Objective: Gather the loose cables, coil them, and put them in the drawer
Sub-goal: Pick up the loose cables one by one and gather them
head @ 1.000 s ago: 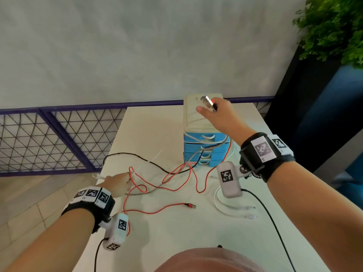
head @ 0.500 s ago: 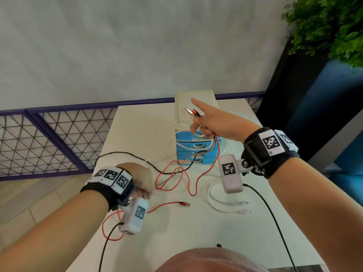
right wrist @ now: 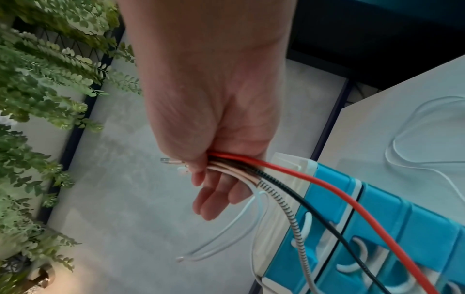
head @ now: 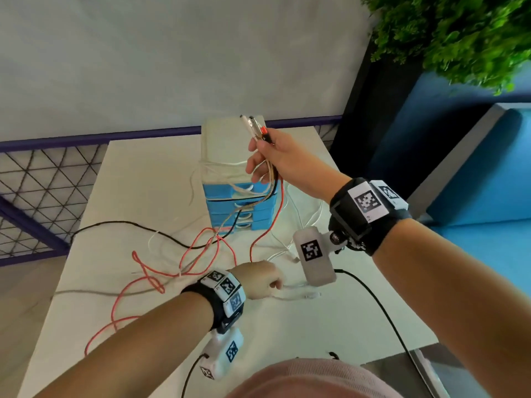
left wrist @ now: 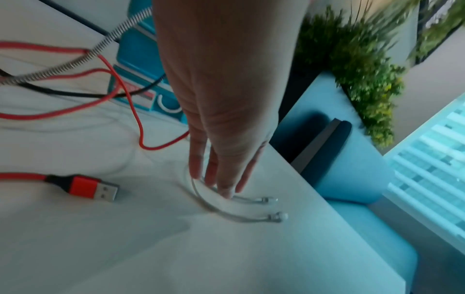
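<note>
My right hand [head: 260, 156] is raised in front of the blue drawer unit [head: 230, 193] and grips a bundle of cable ends [head: 255, 129]: red, black, white and a spring-wrapped one. In the right wrist view the thumb and fingers [right wrist: 208, 201] clamp these cables [right wrist: 251, 173] beside the drawer unit [right wrist: 390, 222]. My left hand [head: 275, 285] reaches to the table's right side, where its straight fingertips [left wrist: 224, 189] touch two thin white cable ends [left wrist: 251, 217]. The red cable [head: 143, 282] and black cable [head: 115, 224] trail over the white table [head: 143, 173]. A red USB plug [left wrist: 85, 186] lies left of my fingers.
The table's right edge [left wrist: 314, 185] runs close to my left fingers, with a blue seat [head: 474, 182] beyond it. A purple mesh railing [head: 43, 179] borders the far and left sides. A green plant [head: 459, 33] hangs at the upper right.
My left hand crossed from the red cable at the table's left to the white cable ends at the right. My right hand lifted the bundle off the drawer unit's top.
</note>
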Available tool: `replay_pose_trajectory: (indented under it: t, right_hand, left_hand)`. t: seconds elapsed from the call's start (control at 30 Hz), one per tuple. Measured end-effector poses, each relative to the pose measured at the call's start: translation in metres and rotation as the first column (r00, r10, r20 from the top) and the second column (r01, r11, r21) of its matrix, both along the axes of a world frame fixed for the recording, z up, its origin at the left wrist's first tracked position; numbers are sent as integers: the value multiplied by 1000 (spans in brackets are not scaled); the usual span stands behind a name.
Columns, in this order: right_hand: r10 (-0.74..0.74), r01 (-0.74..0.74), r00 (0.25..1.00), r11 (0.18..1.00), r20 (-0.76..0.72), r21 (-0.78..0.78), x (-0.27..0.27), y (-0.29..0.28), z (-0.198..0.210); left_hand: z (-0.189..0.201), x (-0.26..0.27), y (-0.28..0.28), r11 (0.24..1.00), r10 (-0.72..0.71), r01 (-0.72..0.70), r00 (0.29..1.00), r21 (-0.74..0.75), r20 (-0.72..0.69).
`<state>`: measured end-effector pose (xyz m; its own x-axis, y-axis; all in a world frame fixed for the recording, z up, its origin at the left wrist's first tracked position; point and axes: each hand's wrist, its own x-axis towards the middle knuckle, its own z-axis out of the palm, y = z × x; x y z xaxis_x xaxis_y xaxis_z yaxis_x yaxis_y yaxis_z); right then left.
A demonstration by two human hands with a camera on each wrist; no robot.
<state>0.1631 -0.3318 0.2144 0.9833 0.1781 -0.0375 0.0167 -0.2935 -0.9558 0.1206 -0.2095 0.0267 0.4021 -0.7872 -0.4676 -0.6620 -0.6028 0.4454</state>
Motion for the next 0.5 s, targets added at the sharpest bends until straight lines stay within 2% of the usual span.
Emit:
replay_pose_trajectory:
  t: [0.2, 0.37, 0.43, 0.5]
  right_hand:
    - [-38, 38, 999, 999, -19, -30, 0, -23, -13]
    - [-50, 49, 997, 999, -64, -19, 1, -40, -21]
    - [-55, 58, 994, 998, -91, 21, 1, -45, -24]
    - [-38, 52, 990, 993, -134, 103, -2, -52, -28]
  left_hand:
    - [-32, -14, -29, 997, -76, 73, 990, 32, 121]
    - [-36, -22, -39, 999, -28, 31, 989, -21, 147]
    - [-31, -19, -38, 1000, -18, 18, 999, 6, 44]
    - [-16, -17, -35, 996, 72, -78, 984, -33, -160]
